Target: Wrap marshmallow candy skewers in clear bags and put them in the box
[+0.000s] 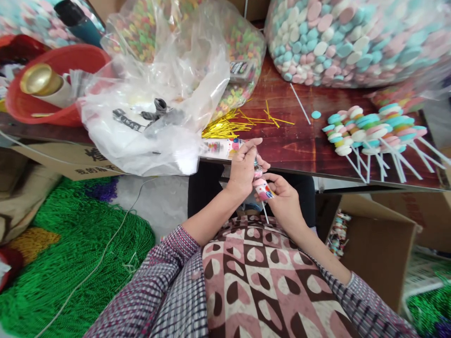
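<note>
Two-handed wrapping of a candy skewer at the edge of a workbench

Both hands worked over the lap, just in front of the near edge of the dark red, glossy wooden table (299, 143). The left hand (243, 168) was curled nearly closed about the upper end of a pink-and-blue candy skewer in a clear, dot-printed plastic wrapper (265, 190); the right hand (282, 197) pinched its lower part between thumb and bent fingers. The skewer's white stick pointed down toward the apron. The step in hand appeared to be settling the wrapper around the candies; the next move would probably call for gathering its open end and taking a tie from the shiny gold strips (225, 126), which lay beyond the left hand.

The table's edge ran close by the left wrist and could catch a knuckle. To the left, a crumpled translucent white plastic bag (158, 141) overhung that edge. The roomiest path lay rightward, across the wood between the strips and the heap of pastel unwrapped skewers (373, 126).
</note>
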Demonstrator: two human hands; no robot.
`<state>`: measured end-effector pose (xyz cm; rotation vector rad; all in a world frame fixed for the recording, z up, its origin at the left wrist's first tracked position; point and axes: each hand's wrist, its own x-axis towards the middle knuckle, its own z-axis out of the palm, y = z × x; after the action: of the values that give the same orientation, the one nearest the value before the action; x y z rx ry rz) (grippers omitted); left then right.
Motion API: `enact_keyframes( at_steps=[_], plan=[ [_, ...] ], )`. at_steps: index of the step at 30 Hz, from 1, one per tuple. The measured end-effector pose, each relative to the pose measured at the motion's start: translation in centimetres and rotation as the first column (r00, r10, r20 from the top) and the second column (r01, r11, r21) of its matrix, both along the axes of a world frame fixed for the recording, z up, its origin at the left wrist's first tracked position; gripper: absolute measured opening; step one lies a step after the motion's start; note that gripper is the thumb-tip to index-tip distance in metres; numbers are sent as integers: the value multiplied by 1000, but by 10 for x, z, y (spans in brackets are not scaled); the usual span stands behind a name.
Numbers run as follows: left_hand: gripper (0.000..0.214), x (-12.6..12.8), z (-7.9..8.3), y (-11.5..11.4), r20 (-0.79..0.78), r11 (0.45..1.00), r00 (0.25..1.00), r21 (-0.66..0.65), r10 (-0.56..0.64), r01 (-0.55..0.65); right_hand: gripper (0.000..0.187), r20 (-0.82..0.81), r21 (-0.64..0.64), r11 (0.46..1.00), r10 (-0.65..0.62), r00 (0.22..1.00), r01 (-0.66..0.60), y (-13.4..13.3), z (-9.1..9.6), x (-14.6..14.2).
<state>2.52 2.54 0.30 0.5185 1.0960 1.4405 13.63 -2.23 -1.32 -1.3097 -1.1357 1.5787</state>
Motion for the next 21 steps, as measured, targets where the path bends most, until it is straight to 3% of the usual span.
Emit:
enact_keyframes(
  at_steps=[6,10,15,18,21],
  plan=[
    [15,3,-1,-4,106,997,992,0,70,-71,33,-89,-34,996,-82,993,79,7,5,-9],
    [7,0,6,-2,177,988,973,-70,151,-141,32,-104,11,999,38,994,-37,7,12,-4],
    [10,-10,8,3,241,986,956,-64,167,-156,47,-96,61,978,205,974,-199,2,20,6],
    [11,-11,7,4,281,986,946,-58,165,-155,37,46,210,970,112,993,-120,1,19,8],
    [11,-9,8,5,303,985,938,-70,169,-155,16,238,432,899,-32,971,-76,0,18,11]
  ],
)
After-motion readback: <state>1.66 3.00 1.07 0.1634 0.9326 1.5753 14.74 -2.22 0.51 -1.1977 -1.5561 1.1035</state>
